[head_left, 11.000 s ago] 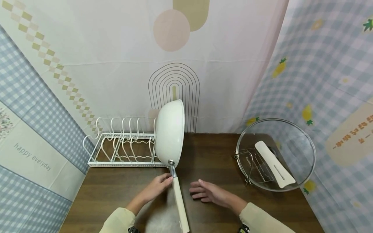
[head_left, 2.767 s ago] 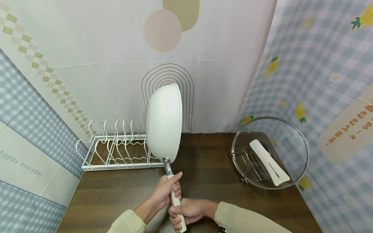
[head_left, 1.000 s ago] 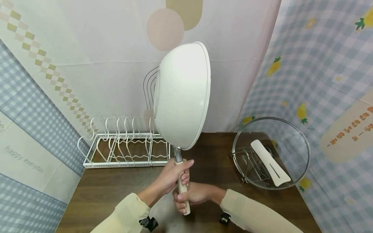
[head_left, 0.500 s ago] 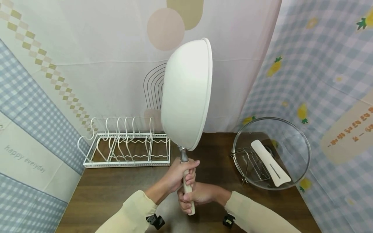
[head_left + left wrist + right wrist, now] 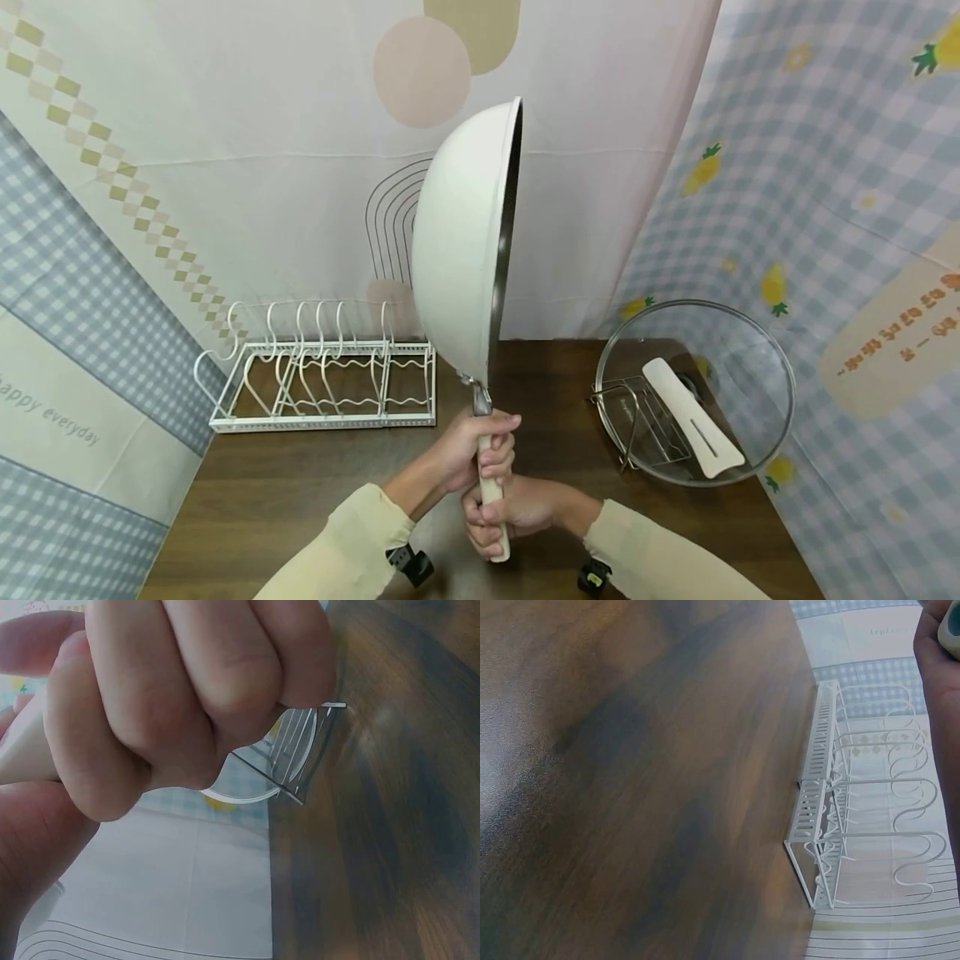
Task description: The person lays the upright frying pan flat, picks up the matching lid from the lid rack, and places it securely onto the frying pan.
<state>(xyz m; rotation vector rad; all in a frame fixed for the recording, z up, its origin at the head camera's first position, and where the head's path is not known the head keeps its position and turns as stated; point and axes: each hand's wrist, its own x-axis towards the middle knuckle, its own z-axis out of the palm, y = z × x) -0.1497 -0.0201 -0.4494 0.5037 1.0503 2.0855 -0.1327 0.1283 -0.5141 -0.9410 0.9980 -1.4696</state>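
A white wok is held up on edge above the table, its dark inside facing right and only a sliver of it showing. My left hand grips the cream handle near its metal neck. Just below, my right hand wraps round the handle's lower end. In the left wrist view the curled fingers of the left hand fill the top, with part of the handle at the left. Only an edge of the right hand shows in the right wrist view.
Left of the wok stands a white wire rack with several upright loops. At the right, a glass lid with a white handle leans in a small metal wire stand. Fabric hangings surround the brown wooden table.
Eleven seconds ago the wok stood at the rack's right end, with the right hand off it. Both hands have since gripped the handle and lifted it up and right; lately it turned, showing its inside.
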